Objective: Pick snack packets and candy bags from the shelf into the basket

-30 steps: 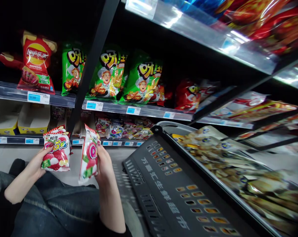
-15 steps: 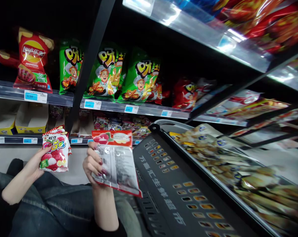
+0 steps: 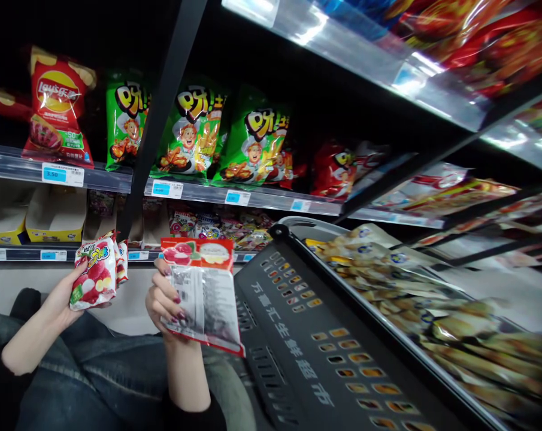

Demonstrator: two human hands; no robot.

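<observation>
My left hand is closed on a small stack of gummy candy bags, their fronts showing lychee fruit on red and white. At the centre, my right hand grips a single candy bag with a red top band. Its back, with a grey printed text panel and barcode, faces me, and my fingers wrap over its left side. Both hands are above my lap, in front of the low shelf. The grey shopping basket stands just right of the right-hand bag.
Many brownish snack packs fill the basket. Green chip bags and a red Lay's bag stand on the middle shelf. Below are open cardboard boxes and small candy packs. A dark shelf post rises between bays.
The stack in my left hand has tilted and turned, so the bags behind fan out to the right. My right hand with its bag has shifted slightly left.
</observation>
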